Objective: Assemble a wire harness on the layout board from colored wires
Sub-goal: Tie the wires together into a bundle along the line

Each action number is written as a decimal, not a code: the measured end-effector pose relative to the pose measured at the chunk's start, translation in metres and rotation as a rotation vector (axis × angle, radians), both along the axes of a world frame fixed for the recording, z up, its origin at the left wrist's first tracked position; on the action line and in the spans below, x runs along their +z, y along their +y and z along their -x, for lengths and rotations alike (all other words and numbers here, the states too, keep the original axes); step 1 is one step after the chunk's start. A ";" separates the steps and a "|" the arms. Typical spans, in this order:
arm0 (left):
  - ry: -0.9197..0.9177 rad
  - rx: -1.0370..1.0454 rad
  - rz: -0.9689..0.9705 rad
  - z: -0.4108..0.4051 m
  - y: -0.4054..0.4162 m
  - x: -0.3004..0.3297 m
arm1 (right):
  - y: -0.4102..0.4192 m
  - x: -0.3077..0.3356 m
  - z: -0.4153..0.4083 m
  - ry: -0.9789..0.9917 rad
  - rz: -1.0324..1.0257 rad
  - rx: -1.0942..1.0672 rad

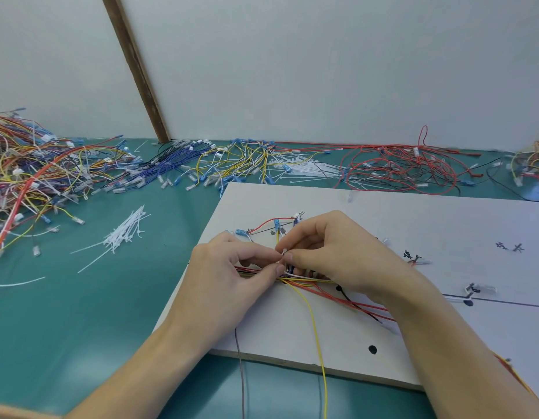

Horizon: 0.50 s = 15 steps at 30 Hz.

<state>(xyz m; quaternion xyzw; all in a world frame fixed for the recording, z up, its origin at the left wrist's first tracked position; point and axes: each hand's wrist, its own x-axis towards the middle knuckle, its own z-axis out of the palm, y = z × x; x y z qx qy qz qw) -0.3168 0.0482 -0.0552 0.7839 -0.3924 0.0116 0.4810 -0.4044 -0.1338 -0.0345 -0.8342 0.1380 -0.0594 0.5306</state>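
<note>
both hands are working over the white layout board (413, 225). the left hand (232, 267) and the right hand (331, 252) are each pinching a small white cable tie (282, 254) between their fingertips, just above the bundle of colored wires (304, 281) lying under both hands. a yellow wire (318, 343) is trailing from the bundle toward the wrists, off the board's near edge.

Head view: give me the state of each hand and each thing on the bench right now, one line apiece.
Left hand: pinching a white cable tie over the bundle.
Right hand: pinching the same tie from the other side.
Wire bundle: lying across the layout board, under both hands.
Yellow wire: trailing off the board's near edge.
Loose cable ties: heaped on the green mat.
</note>
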 end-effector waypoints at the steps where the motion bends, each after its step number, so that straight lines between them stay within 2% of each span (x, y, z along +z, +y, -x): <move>1: 0.003 0.002 -0.001 0.000 0.000 0.000 | 0.000 0.000 0.000 -0.001 0.000 0.000; 15: 0.019 0.013 0.007 -0.001 0.001 -0.001 | 0.000 0.002 0.002 -0.003 0.054 0.061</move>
